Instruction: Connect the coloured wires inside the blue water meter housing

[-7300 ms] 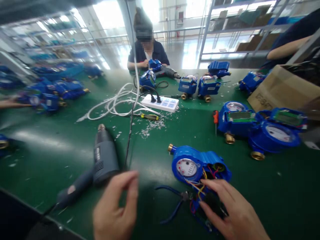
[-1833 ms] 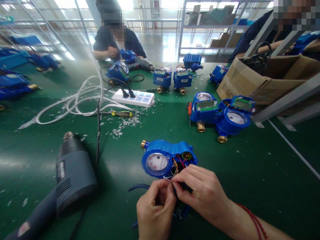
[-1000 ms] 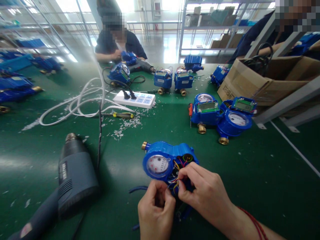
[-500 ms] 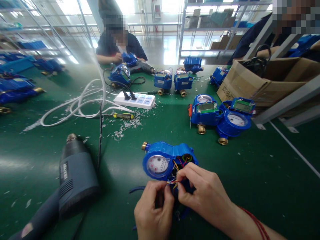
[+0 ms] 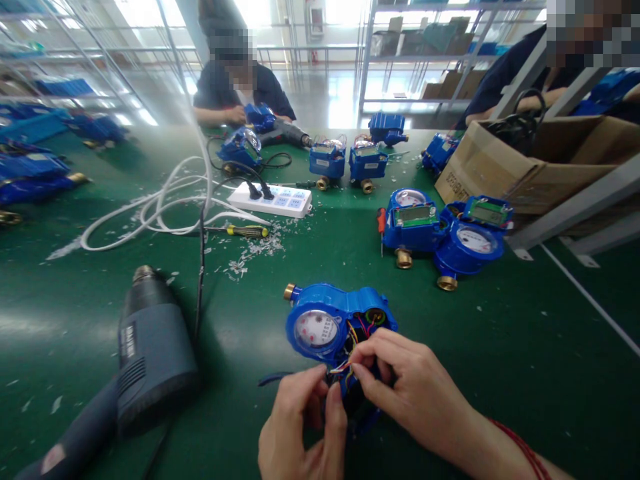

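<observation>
A blue water meter (image 5: 316,328) with a white dial and a brass threaded end lies on the green table, its side compartment uncovered and showing thin coloured wires (image 5: 342,367). My right hand (image 5: 407,383) pinches these wires between thumb and forefinger at the compartment's edge. Just left of it, my left hand (image 5: 305,423) has its thumb and forefinger around the dark end of a cable where the wires come out; the exact contact is partly hidden. A dark blue cable (image 5: 273,379) sticks out to the left behind that hand.
A heat gun (image 5: 156,353) lies at left. Behind are a yellow-black screwdriver (image 5: 247,231), a white power strip (image 5: 273,199) and plastic scraps. More blue meters (image 5: 413,223) stand at right by a cardboard box (image 5: 480,160). A co-worker (image 5: 240,93) sits opposite.
My left hand has shifted slightly left and down, its thumb and forefinger farther apart. More of the wires shows between my hands. The right hand stays almost in place.
</observation>
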Action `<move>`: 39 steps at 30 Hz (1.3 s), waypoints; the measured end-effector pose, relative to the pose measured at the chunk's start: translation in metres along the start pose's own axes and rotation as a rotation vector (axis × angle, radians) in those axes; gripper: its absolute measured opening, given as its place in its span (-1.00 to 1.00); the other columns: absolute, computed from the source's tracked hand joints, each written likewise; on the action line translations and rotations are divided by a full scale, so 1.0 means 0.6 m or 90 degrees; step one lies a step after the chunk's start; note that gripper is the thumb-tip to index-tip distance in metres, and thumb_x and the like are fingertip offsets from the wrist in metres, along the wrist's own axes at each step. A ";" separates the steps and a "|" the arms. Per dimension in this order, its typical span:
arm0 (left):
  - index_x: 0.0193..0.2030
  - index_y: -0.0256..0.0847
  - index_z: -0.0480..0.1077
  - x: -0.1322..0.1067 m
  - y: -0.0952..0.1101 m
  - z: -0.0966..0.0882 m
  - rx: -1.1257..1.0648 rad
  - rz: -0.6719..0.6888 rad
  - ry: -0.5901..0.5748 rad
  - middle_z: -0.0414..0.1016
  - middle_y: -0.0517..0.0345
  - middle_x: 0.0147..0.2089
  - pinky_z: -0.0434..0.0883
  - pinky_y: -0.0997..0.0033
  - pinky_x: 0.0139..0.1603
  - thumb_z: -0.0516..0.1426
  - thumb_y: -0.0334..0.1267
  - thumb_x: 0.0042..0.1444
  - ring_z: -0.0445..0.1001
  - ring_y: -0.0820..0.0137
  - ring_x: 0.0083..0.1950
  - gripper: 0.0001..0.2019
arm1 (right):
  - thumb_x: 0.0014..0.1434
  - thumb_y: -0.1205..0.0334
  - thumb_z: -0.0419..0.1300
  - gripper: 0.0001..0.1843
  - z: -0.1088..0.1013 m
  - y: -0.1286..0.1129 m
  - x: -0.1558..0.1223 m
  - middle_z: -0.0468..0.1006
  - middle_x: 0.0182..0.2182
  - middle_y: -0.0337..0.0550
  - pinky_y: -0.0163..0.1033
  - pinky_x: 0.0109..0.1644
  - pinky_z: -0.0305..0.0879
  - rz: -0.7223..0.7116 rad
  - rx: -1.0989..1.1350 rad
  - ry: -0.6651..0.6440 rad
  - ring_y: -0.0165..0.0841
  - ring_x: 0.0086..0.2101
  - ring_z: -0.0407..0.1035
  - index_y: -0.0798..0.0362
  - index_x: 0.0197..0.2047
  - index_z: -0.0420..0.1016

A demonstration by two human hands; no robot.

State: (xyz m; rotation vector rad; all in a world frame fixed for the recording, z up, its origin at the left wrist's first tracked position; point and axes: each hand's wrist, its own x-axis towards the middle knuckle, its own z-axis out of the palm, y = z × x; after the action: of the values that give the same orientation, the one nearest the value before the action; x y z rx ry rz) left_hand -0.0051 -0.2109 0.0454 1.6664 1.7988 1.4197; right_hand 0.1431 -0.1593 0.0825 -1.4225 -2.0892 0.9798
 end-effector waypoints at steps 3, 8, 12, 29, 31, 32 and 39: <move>-0.12 -0.17 0.35 0.011 -0.006 -0.004 -0.001 0.105 -0.089 0.41 0.21 -0.27 0.35 0.64 -0.32 0.10 -0.45 0.09 0.39 0.56 -0.32 -0.79 | 0.12 0.34 0.11 -0.89 -0.003 -0.001 0.002 0.40 -0.45 -0.30 -0.36 -0.42 0.14 -0.003 0.015 -0.022 -0.49 -0.52 0.24 0.01 -0.36 0.45; -0.16 -0.10 0.35 0.024 -0.014 -0.001 -0.049 0.000 -0.112 0.45 0.29 -0.27 0.36 0.66 -0.22 0.10 -0.38 0.11 0.44 0.57 -0.28 -0.84 | 0.09 0.37 0.13 -0.89 -0.008 -0.006 0.008 0.36 -0.51 -0.31 -0.38 -0.46 0.12 -0.005 0.051 -0.055 -0.51 -0.54 0.21 0.05 -0.40 0.47; -0.16 -0.11 0.33 0.023 -0.011 0.003 -0.120 -0.119 -0.157 0.46 0.26 -0.25 0.41 0.62 -0.27 0.09 -0.29 0.13 0.46 0.53 -0.30 -0.87 | 0.09 0.36 0.13 -0.88 -0.008 -0.008 0.008 0.36 -0.54 -0.31 -0.40 -0.49 0.11 0.003 0.091 -0.083 -0.52 -0.55 0.20 0.07 -0.41 0.50; -0.33 -0.16 0.35 0.037 0.003 -0.008 -0.074 -0.024 -0.176 0.38 0.24 -0.35 0.38 0.61 -0.35 0.11 -0.38 0.09 0.42 0.51 -0.33 -0.96 | 0.11 0.39 0.14 -0.87 0.006 -0.004 0.002 0.45 -0.52 -0.29 -0.41 -0.48 0.17 -0.079 0.055 0.006 -0.51 -0.55 0.26 0.07 -0.39 0.51; -0.33 -0.17 0.35 0.042 0.004 -0.011 -0.079 -0.018 -0.186 0.39 0.24 -0.35 0.38 0.61 -0.36 0.10 -0.38 0.10 0.43 0.52 -0.33 -0.96 | 0.13 0.37 0.13 -0.88 0.009 0.000 0.002 0.46 -0.50 -0.28 -0.41 -0.46 0.19 -0.090 0.039 0.021 -0.50 -0.53 0.28 0.06 -0.38 0.50; -0.33 -0.18 0.36 0.044 0.005 -0.012 -0.070 -0.005 -0.182 0.38 0.24 -0.35 0.38 0.61 -0.34 0.10 -0.39 0.09 0.43 0.52 -0.33 -0.95 | 0.13 0.36 0.13 -0.88 0.011 0.002 0.002 0.46 -0.50 -0.27 -0.41 -0.45 0.20 -0.097 0.032 0.031 -0.50 -0.53 0.29 0.06 -0.37 0.50; -0.32 -0.21 0.36 0.044 0.009 -0.007 0.005 0.098 -0.154 0.35 0.23 -0.35 0.35 0.65 -0.39 0.13 -0.45 0.04 0.37 0.60 -0.42 -0.91 | 0.12 0.42 0.10 -0.85 0.022 0.008 -0.001 0.49 -0.51 -0.20 -0.39 -0.40 0.26 -0.166 -0.017 0.111 -0.45 -0.50 0.37 0.10 -0.38 0.48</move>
State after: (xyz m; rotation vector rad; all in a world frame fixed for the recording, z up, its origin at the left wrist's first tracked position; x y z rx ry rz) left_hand -0.0124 -0.1904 0.0617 1.9250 1.5754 1.2079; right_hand 0.1375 -0.1631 0.0701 -1.1656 -2.0978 0.7016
